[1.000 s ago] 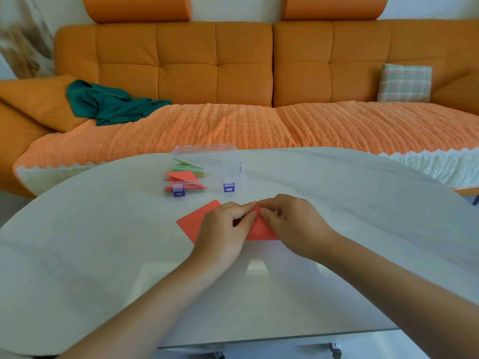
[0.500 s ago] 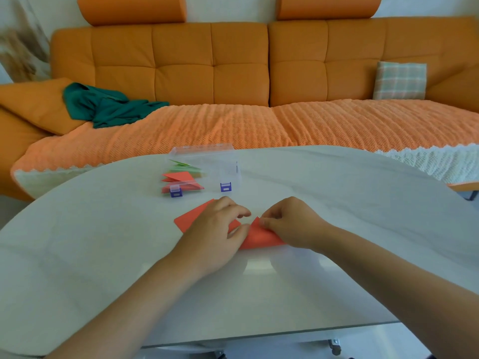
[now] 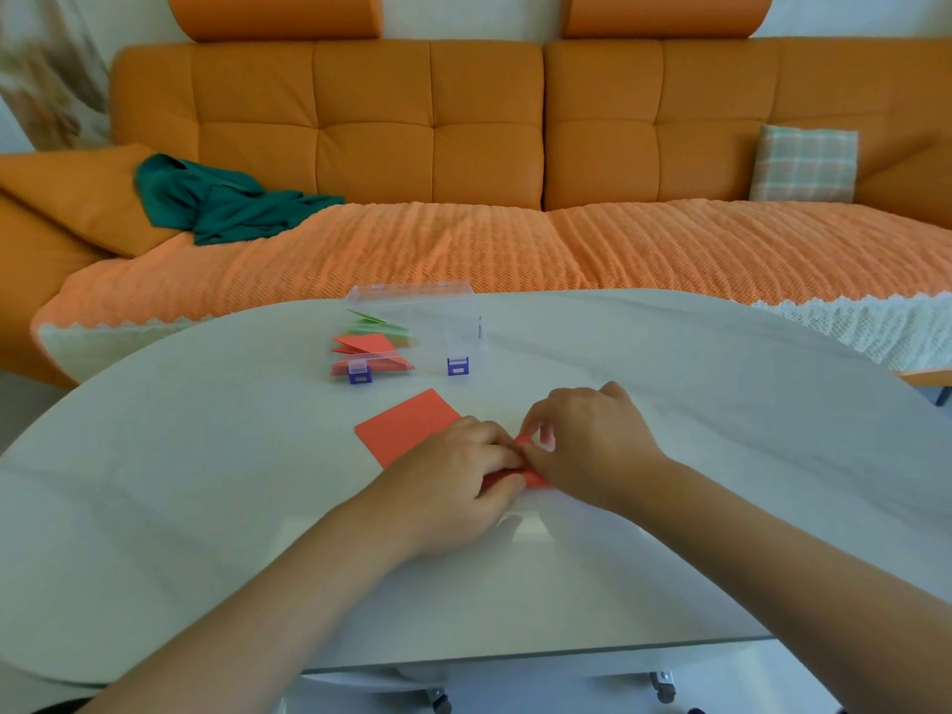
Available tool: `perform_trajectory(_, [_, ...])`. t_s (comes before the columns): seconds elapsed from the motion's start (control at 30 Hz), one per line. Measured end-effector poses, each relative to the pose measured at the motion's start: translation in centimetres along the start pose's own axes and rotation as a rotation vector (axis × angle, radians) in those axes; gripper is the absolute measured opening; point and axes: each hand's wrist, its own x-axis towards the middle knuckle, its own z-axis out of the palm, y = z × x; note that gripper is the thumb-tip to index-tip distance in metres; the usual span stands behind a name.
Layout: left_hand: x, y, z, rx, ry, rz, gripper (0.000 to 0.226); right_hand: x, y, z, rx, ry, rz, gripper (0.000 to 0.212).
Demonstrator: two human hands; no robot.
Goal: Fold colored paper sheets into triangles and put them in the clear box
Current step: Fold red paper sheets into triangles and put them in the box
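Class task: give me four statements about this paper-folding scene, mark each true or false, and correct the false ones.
1. The left hand and the right hand are both on the red paper sheet. True.
2. The clear box is empty. False: it holds red triangles and green triangles.
3. The clear box stands on the table, beyond the red paper sheet. True.
4. The green cloth lies on the table. False: it lies on the sofa.
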Motion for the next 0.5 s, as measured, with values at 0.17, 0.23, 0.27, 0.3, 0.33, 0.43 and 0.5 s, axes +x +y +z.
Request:
perform_trajectory(0.17, [-0.2,-0.1,0.1,0.004,0.004,0.011,0.032,-0.2,0.4,-0.2,-0.025,-0.001,-0.160,0.020])
perform_trajectory(0.23, [-0.3,-0.1,0.1,0.022,-0.004,0.006,0.037,0.0,0.4,-0.3,-0.038,-0.058,-0.141,0.023])
perform_trajectory(0.27, [-0.4,-0.1,0.1,0.048,-0.011,0.008,0.041,0.1,0.4,-0.4,-0.026,-0.086,-0.115,0.023])
perform_trajectory(0.3, [-0.5,0.0,0.0,0.092,-0.013,0.021,0.045,0.2,0.4,-0.4,-0.006,-0.106,-0.088,0.023])
perform_trajectory(0.33, [-0.7,0.0,0.0,0.148,-0.008,0.045,0.048,0.3,0.4,-0.4,0.009,-0.118,-0.066,0.022])
perform_trajectory(0.43, [-1.1,0.7,0.1,0.240,0.020,0.111,0.044,0.5,0.4,-0.2,-0.001,-0.128,-0.037,0.022])
perform_trajectory(0.5, [-1.5,1.2,0.4,0.246,0.044,0.141,0.036,0.5,0.2,-0.1,-0.010,-0.143,-0.017,0.022])
